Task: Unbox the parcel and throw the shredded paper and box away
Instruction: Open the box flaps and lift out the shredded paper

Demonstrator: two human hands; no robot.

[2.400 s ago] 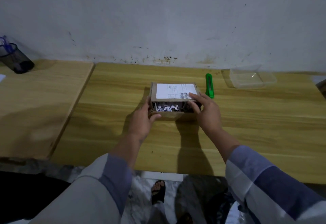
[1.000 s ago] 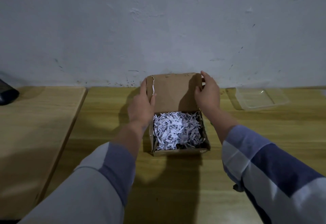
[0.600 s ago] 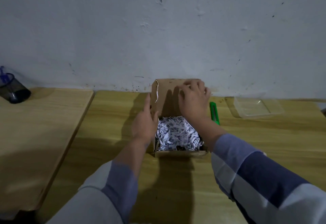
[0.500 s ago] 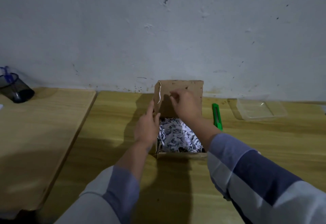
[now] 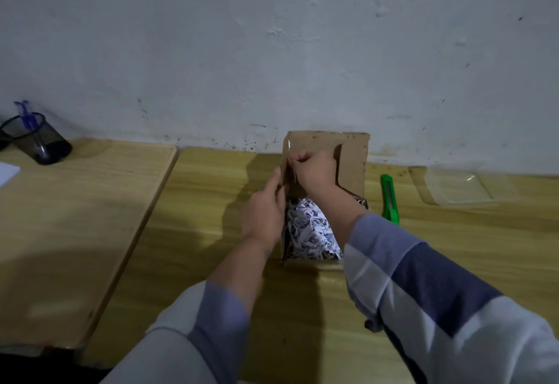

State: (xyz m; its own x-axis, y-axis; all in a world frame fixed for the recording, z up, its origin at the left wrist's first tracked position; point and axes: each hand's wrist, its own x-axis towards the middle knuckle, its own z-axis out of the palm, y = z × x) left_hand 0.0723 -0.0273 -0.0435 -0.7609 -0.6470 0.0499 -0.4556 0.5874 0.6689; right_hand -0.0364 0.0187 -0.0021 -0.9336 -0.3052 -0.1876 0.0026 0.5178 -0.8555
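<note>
A wooden table [image 5: 181,232] runs along the wall. On it, mid-table near the wall, sits the open box [image 5: 352,166], lid standing upright, with shredded paper [image 5: 308,232] filling it. The left hand [image 5: 263,214] lies flat against the box's left side, fingers together. The right hand [image 5: 311,170] is curled, fingertips pinching at the lid's left edge. A green cutter [image 5: 390,199] lies just right of the box.

One box [image 5: 352,157], one green cutter [image 5: 390,199], one clear tray [image 5: 459,185], one pen cup [image 5: 36,138], two hands [image 5: 263,211].
</note>
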